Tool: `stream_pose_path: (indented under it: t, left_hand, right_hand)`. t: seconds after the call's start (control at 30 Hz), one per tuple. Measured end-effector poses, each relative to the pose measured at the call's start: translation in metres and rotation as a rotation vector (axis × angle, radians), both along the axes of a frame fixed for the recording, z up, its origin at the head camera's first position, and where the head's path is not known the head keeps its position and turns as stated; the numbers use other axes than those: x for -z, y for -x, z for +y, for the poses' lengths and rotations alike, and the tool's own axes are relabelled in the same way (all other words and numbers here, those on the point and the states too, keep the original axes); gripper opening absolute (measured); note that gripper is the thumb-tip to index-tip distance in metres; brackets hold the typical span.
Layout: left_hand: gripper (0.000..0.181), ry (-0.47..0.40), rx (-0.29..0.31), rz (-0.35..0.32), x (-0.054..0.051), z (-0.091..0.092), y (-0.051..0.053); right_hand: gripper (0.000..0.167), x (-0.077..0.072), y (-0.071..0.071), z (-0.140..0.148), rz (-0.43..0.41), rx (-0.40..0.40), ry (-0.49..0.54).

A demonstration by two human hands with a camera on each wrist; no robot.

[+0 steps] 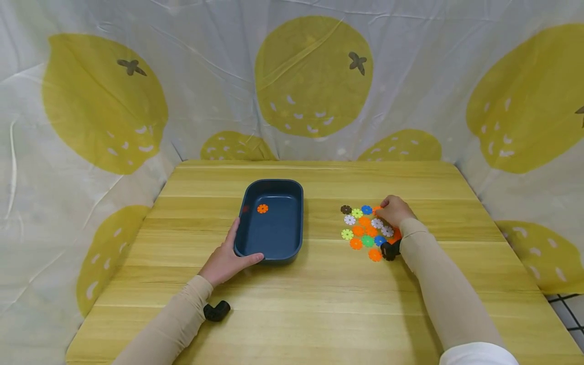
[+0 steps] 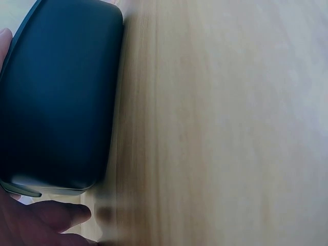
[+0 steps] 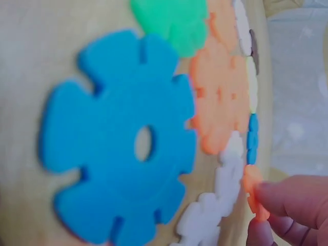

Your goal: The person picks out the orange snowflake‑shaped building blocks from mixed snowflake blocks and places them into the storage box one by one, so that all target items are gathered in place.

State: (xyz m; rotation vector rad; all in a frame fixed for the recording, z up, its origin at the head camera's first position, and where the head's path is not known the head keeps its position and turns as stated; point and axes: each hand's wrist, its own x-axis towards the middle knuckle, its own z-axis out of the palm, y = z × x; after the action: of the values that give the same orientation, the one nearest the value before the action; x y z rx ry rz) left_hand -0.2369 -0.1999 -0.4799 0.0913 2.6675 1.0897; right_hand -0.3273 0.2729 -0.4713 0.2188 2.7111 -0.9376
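A dark blue rectangular container [image 1: 269,258] stands on the table, with one orange snowflake disc [image 1: 262,208] inside it. At its near left corner my left hand [image 1: 226,261] rests, thumb stretched along the near rim and fingers along the left wall. The container's outer wall [image 2: 61,97] fills the left side of the left wrist view. My right hand [image 1: 397,210] pinches an orange snowflake disc [image 3: 252,192] between thumb and fingers at the far right of a spread of discs. Close by lie a blue disc [image 1: 367,209], a white disc [image 1: 376,223] and a green disc [image 1: 367,241].
Other flat discs lie about, among them a brown disc [image 1: 346,209] and a yellow-green disc [image 1: 347,234]. Under everything is a wood-grain table [image 1: 292,309]. A curtain printed with lemons [image 1: 315,76] encloses its back and sides. Black wrist-worn devices [image 1: 217,311] sit beneath both wrists.
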Motion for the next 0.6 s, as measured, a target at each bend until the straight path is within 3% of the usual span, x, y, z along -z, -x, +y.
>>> stream_pose_path:
  t: [0.33, 0.6]
  left_hand:
    - [0.126, -0.019, -0.004, 0.015, 0.000, 0.000, 0.001]
    - [0.125, -0.017, 0.001, 0.019, 0.001, 0.000, 0.000]
  right_hand:
    - [0.032, -0.010, 0.001, -0.006, 0.081, -0.037, 0.021]
    - [0.032, -0.028, 0.004, -0.021, 0.131, -0.043, 0.042]
